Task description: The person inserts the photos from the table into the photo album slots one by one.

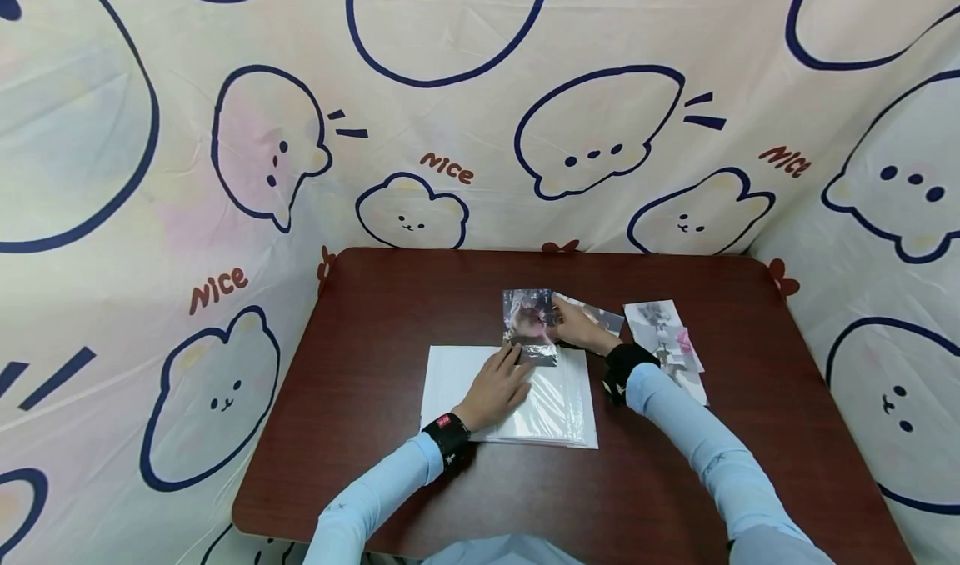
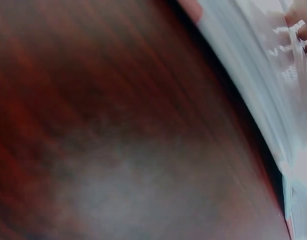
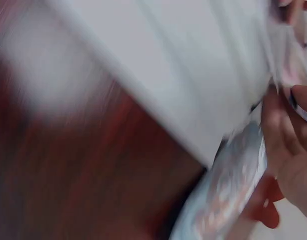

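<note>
A picture card (image 1: 527, 319) with a glossy surface stands over the far edge of a stack of white, plastic-covered sheets (image 1: 551, 407). My right hand (image 1: 577, 327) pinches the card's right edge between thumb and fingers; in the right wrist view that hand (image 3: 293, 145) is partly cut off by the frame. Lying on the sheets, my left hand (image 1: 495, 388) has its fingers extended, with the fingertips by the card's lower left corner. Only the fingertips of the left hand show at the upper right of the left wrist view, above shiny plastic (image 2: 288, 60).
Another picture card (image 1: 600, 313) lies partly behind my right hand. More picture cards (image 1: 660, 332) overlap to the right, beside my right wrist. The brown table (image 1: 345, 382) meets a cartoon-printed cloth (image 1: 487, 132) at its back and sides.
</note>
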A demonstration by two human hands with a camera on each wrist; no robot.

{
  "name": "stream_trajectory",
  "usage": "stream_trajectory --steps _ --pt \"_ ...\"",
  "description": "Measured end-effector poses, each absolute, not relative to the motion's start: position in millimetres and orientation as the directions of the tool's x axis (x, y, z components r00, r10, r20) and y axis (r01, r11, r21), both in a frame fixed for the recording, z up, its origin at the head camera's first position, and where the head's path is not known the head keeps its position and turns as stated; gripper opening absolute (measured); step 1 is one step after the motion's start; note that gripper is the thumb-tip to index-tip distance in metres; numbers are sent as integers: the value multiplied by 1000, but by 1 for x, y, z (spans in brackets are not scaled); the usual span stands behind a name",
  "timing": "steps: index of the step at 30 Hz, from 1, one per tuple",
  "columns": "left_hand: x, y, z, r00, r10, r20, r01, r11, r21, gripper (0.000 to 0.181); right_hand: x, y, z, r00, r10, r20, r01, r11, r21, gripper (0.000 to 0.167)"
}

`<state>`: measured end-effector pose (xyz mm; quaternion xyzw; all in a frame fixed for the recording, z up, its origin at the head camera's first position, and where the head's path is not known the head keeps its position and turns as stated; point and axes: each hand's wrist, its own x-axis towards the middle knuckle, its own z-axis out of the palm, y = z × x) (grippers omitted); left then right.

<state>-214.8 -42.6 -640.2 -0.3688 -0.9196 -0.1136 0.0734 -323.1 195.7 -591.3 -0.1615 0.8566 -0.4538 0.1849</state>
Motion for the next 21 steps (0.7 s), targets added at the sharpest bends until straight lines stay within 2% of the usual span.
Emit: stream_trajectory --steps 2,5,9,14,17,21 --pt "-211 -43 -638 -707 675 212 705 696 133 46 -324 193 -589 -885 -405 -231 37 433 -901 74" --pt "-199 -46 -638 -675 706 215 732 678 75 47 -329 190 -584 -898 -363 -250 124 336 -934 77" --pt "-175 -53 -639 -632 746 209 769 636 55 50 -336 188 -583 -931 -330 -154 18 381 -924 71" --pt "-158 -60 -645 -594 775 216 801 595 68 52 -341 189 -587 -941 -336 -37 -132 466 -875 51" --pt "-157 -63 -649 -578 775 256 809 585 56 51 -341 188 -587 -937 -348 -20 -160 481 -862 42" --pt "-160 -65 -653 -563 776 285 816 576 47 50 -340 188 -585 -931 -365 -34 -160 488 -858 40"
